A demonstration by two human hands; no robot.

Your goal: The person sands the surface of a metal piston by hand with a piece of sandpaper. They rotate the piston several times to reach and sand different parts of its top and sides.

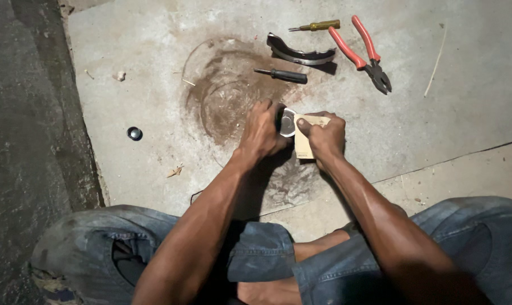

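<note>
Pliers (pixel 364 52) right of curved metal piece (pixel 299 53); screwdrivers (pixel 282 74) flank it.

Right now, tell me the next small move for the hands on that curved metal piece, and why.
Probably a short rubbing stroke with the tan sheet: the right hand presses it against the curved metal piece, which the left hand grips firmly against the concrete floor. It looks like sandpaper, though I cannot be sure. The other tools lie untouched farther off.

Grey concrete slab (pixel 465 96) – rust-stained, cracked – beside dark rough ground (pixel 24 113)
</note>
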